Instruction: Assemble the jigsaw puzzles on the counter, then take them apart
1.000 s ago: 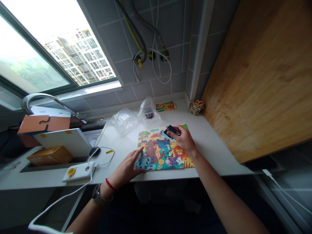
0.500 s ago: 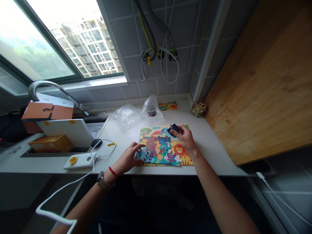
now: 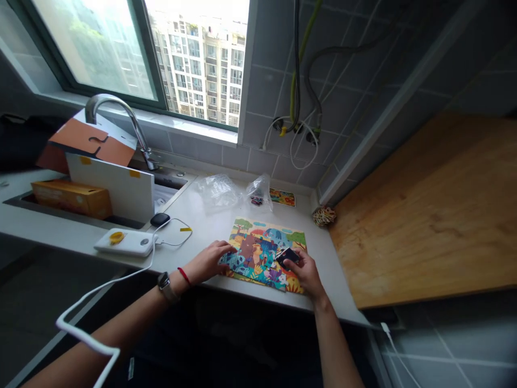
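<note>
A colourful animal jigsaw puzzle [image 3: 258, 253] lies near the counter's front edge. Its joined pieces seem to rest on a printed sheet of the same scene, which shows along the right and lower edges. My left hand [image 3: 210, 262] is at the puzzle's left edge, thumb and fingers apart, fingertips touching or close above it. Over the right part of the picture, my right hand [image 3: 306, 271] pinches a dark-backed puzzle piece [image 3: 287, 255]; whether it is a single piece or a few stacked, I cannot tell. The piece and hand cover part of the puzzle beneath.
Behind the puzzle are crumpled clear plastic [image 3: 220, 192], a clear bag [image 3: 259, 193] with small pieces, a small picture card [image 3: 283, 197] and a stack of pieces [image 3: 324, 216]. A white power bank [image 3: 125, 242] with a cable sits left. A wooden panel [image 3: 428, 215] bounds the right.
The view has turned and tilted. My right hand has brought the dark piece from the picture's upper right down to its middle right. My left hand stays at the left edge.
</note>
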Demonstrator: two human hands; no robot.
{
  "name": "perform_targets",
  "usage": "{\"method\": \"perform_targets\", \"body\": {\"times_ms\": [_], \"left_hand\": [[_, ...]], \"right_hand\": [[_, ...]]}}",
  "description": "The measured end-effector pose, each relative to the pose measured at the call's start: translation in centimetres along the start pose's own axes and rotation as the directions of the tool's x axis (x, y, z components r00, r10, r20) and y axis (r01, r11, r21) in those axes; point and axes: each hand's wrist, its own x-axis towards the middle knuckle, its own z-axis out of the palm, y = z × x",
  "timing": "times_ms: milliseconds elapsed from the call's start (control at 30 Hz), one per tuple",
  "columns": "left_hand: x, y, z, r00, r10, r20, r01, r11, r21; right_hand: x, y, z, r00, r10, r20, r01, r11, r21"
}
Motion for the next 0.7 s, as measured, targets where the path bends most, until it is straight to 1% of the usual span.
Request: {"method": "perform_targets", "body": {"times_ms": [33,100,133,167,233,300,367,433,533,633,700], "left_hand": [[-0.1,-0.1,0.0,1.0,0.021,-0.014,-0.021,1.0,-0.013],[-0.2,-0.4,0.1,0.997,0.064,-0.046,-0.066,0.997,-0.035],[-0.2,-0.5,0.3,0.995,0.084,-0.062,-0.086,0.995,-0.041],[-0.2,-0.6,0.5,0.992,0.101,-0.076,-0.105,0.994,-0.044],[-0.2,-0.7,1.2,0.987,0.13,-0.096,-0.134,0.99,-0.033],[-0.3,-0.7,2.2,0.981,0.158,-0.111,-0.159,0.987,-0.004],[-0.6,-0.8,3.2,0.972,0.185,-0.145,-0.184,0.983,0.022],[-1.0,-0.9,4.0,0.954,0.212,-0.211,-0.21,0.977,0.033],[-1.4,-1.2,4.8,0.929,0.251,-0.273,-0.249,0.968,0.043],[-1.6,-1.4,5.1,0.927,0.252,-0.278,-0.25,0.967,0.043],[-1.5,-1.5,5.1,0.929,0.248,-0.275,-0.25,0.968,0.028]], "right_hand": [[-1.0,-0.5,-0.3,0.995,0.055,0.088,-0.051,0.998,-0.047],[-2.4,-1.6,-0.6,0.962,0.158,0.224,-0.113,0.973,-0.201],[-2.8,-2.1,-0.7,0.946,0.203,0.252,-0.123,0.946,-0.3],[-3.0,-2.7,-0.7,0.938,0.239,0.25,-0.124,0.907,-0.402],[-2.8,-3.5,-0.4,0.939,0.289,0.185,-0.131,0.8,-0.586],[-2.0,-4.1,0.2,0.934,0.34,0.107,-0.165,0.68,-0.715],[-1.1,-4.4,0.8,0.912,0.404,0.07,-0.193,0.574,-0.796],[-0.3,-4.7,1.3,0.882,0.468,0.052,-0.212,0.493,-0.844],[0.5,-5.1,1.8,0.858,0.514,0.014,-0.244,0.431,-0.868],[0.7,-5.4,2.1,0.846,0.534,-0.021,-0.284,0.416,-0.864],[0.4,-5.5,2.1,0.85,0.525,-0.045,-0.305,0.421,-0.854]]}}
